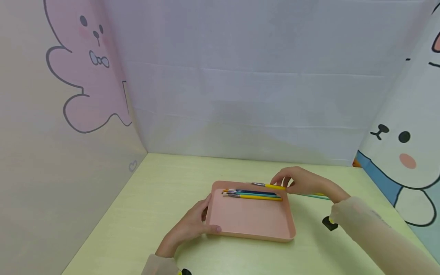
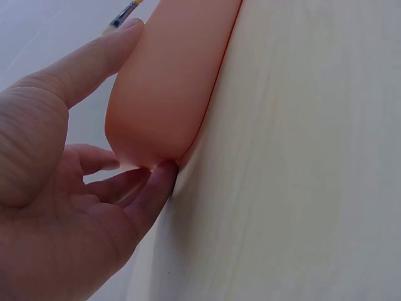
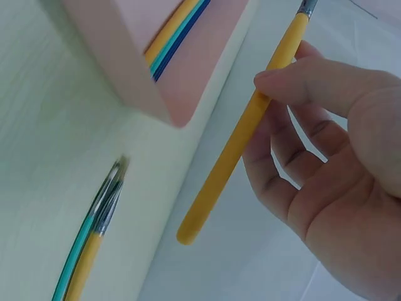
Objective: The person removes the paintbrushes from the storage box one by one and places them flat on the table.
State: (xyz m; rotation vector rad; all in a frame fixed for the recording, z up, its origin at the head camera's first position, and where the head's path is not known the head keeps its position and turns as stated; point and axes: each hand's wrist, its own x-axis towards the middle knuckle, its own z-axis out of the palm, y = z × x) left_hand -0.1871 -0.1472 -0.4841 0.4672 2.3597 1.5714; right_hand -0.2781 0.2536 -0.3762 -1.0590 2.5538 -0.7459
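While left grip (image 1: 190, 225) clasps pink tray (image 1: 251, 218) by left side, right grip (image 1: 305, 181) pinches yellow brush (image 3: 224, 166), bristle end jutting leftward.

The left hand (image 2: 69, 207) grips a pink tray (image 2: 169, 75) at one rounded corner. The thumb lies along the rim; the fingers curl about the corner, one fingertip touching the base edge beside the pale, wood-grained tabletop (image 2: 301, 150). Upper left, beyond the thumb tip: part of a paintbrush (image 2: 122, 17), with pale bristles, silver ferrule and a trace of yellow handle, against a pale backdrop (image 2: 37, 37).
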